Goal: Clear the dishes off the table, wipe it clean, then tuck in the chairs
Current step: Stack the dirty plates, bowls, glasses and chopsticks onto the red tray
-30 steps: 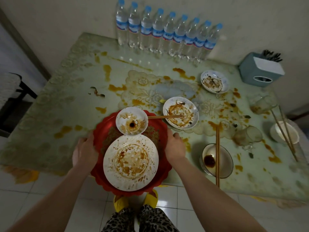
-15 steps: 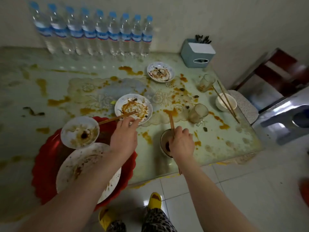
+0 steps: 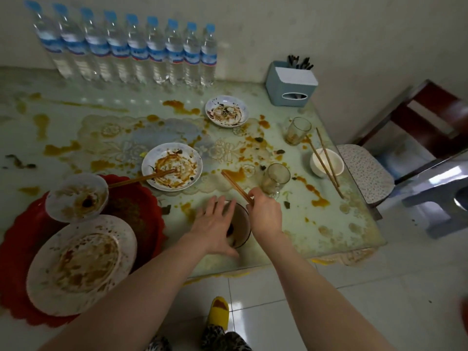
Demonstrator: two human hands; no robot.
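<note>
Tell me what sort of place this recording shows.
Most likely a home dining corner after a meal: a sauce-stained table against the wall with dirty plates, a row of water bottles, and a cushioned chair beside it.

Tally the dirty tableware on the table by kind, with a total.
Plates: 4 (red tray-plate, large white plate, two small sauced plates)
Bowls: 3 (white bowl on the red one, glass bowl, white bowl at right)
Glasses: 2
Chopstick pairs: 3
Total: 12
</note>
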